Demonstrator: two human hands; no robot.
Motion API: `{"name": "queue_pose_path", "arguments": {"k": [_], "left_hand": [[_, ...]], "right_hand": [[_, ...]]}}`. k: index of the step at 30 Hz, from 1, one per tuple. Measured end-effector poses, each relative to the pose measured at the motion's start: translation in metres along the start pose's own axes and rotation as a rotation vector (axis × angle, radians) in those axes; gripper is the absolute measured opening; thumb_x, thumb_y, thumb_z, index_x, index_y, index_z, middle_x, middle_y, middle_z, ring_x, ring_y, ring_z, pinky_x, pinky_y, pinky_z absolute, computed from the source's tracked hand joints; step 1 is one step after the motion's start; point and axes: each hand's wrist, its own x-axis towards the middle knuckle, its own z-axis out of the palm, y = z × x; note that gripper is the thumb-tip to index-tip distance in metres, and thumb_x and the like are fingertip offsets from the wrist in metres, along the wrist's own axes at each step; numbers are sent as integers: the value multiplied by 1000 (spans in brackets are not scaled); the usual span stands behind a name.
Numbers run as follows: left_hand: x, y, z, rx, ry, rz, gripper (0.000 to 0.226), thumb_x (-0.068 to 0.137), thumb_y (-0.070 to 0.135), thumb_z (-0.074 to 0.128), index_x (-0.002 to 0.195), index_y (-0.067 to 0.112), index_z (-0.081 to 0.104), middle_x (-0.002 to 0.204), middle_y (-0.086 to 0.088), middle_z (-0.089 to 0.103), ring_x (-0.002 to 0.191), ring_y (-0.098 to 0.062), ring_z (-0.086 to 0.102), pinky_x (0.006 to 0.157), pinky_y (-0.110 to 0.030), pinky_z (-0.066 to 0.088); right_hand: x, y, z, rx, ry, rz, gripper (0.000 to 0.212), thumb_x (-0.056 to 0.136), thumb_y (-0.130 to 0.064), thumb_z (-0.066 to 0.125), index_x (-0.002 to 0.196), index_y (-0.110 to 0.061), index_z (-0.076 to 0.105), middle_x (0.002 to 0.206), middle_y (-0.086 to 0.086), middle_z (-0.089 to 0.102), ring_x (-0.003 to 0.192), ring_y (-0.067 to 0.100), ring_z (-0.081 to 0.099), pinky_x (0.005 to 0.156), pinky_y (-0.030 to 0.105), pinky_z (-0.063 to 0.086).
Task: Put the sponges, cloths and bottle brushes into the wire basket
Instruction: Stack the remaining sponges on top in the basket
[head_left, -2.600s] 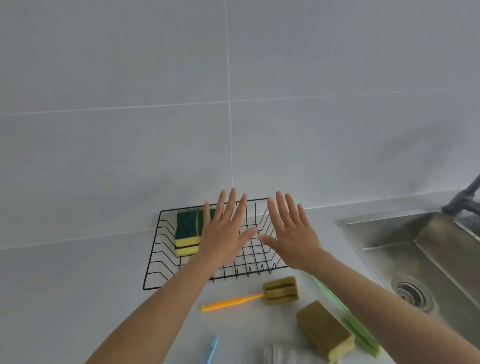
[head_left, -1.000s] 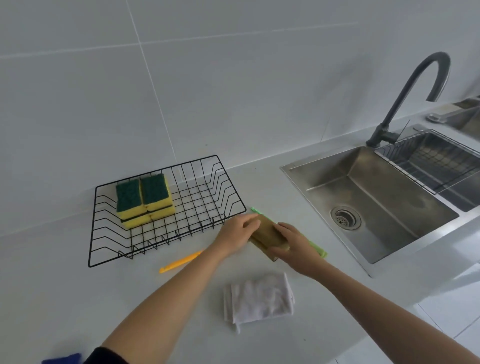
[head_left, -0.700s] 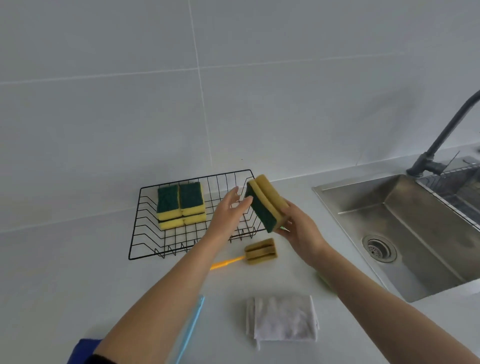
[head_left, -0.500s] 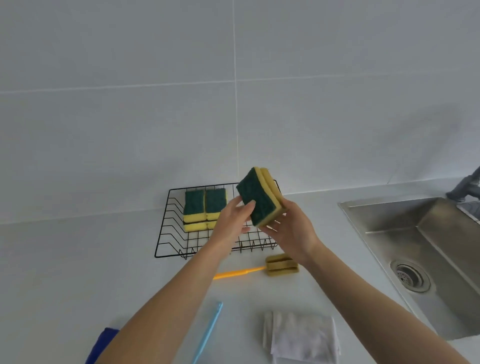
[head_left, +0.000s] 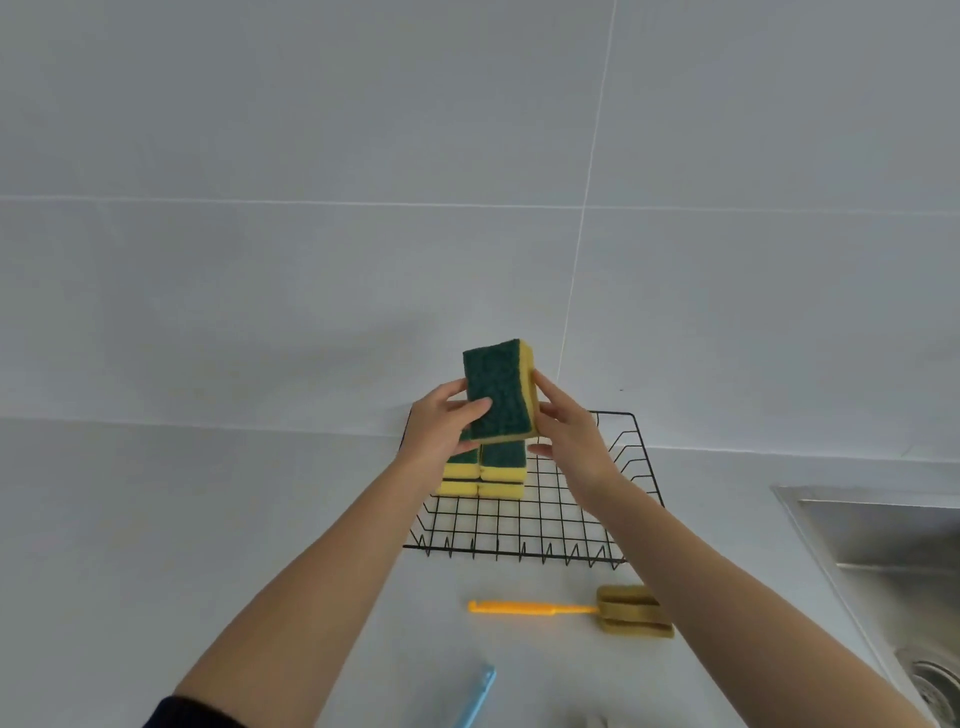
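Step in hand, I'd say: carrying a sponge pair (head_left: 500, 396) to the wire basket (head_left: 631, 467), mid-frame. Both hands pinch it upright btwn them, left hand (head_left: 439, 423) w/ thumb on the green face, right hand (head_left: 569, 431) on the yellow edge, just above the stacked sponges (head_left: 491, 470) already in the basket's upper-left part. Next move prob. needs lowering it beside that stack. Orange-handled brush (head_left: 571, 609) & blue handle (head_left: 475, 701), lower frame, not yet in.
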Motion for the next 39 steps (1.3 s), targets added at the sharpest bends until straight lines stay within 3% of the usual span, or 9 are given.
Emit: {"name": "queue_pose_path", "arguments": {"k": [7, 12, 17, 21, 24, 27, 31, 36, 39], "left_hand": [[47, -1, -8, 145, 14, -45, 41, 89, 11, 60, 129, 10, 50, 109, -9, 61, 99, -23, 60, 84, -38, 55], [79, -16, -8, 247, 2, -109, 43, 87, 12, 63, 128, 9, 51, 102, -10, 61, 96, -25, 62, 81, -37, 55], [98, -34, -8, 365, -21, -148, 36, 90, 11, 59, 125, 5, 53, 119, -15, 62, 99, -26, 61, 74, -31, 51], [110, -49, -12, 393, -42, -203, 33, 90, 10, 58, 123, 5, 55, 120, -18, 62, 100, -28, 62, 78, -35, 53], [114, -56, -15, 429, -50, -223, 34, 89, 10, 59, 123, 4, 55, 120, -19, 63, 107, -32, 62, 86, -43, 55], [117, -61, -15, 495, -56, -208, 36, 89, 13, 60, 123, 4, 54, 121, -18, 62, 108, -32, 62, 86, -43, 56], [118, -67, -12, 535, -58, -196, 37, 89, 15, 59, 125, 3, 54, 122, -18, 61, 109, -31, 61, 84, -41, 55], [116, -65, -9, 575, -23, -159, 41, 91, 22, 57, 126, 2, 51, 120, -18, 62, 107, -31, 61, 81, -38, 54], [112, -58, -10, 710, -13, -78, 42, 96, 27, 48, 131, 3, 47, 127, -15, 59, 115, -28, 56, 85, -30, 45]], "right_hand": [[52, 0, 12, -164, -1, 49, 35, 99, -23, 35, 130, -20, 50, 113, 8, 62, 109, 27, 59, 91, 39, 51], [82, 20, 17, -302, 18, 149, 33, 96, -18, 43, 126, -10, 53, 108, 12, 64, 91, 23, 59, 74, 31, 53], [101, 46, 21, -318, 2, 287, 28, 96, -17, 43, 118, -7, 57, 113, 16, 65, 100, 31, 63, 92, 43, 53], [110, 61, 24, -315, -21, 335, 26, 95, -15, 43, 114, -5, 58, 116, 20, 64, 107, 34, 61, 94, 50, 50], [111, 67, 28, -331, -30, 361, 27, 96, -14, 43, 115, -4, 58, 115, 19, 64, 108, 35, 61, 95, 49, 50], [112, 72, 28, -352, -41, 377, 28, 96, -13, 41, 117, -3, 57, 117, 18, 63, 105, 32, 61, 95, 43, 51], [114, 76, 26, -381, -56, 377, 29, 97, -14, 40, 117, -3, 58, 117, 21, 63, 96, 30, 61, 77, 35, 53], [110, 67, 25, -412, -60, 362, 30, 97, -19, 37, 112, -3, 58, 112, 21, 64, 93, 28, 61, 90, 44, 51], [104, 56, 22, -459, -69, 309, 31, 99, -23, 34, 113, -4, 54, 84, 5, 61, 72, 14, 55, 64, 23, 46]]}}
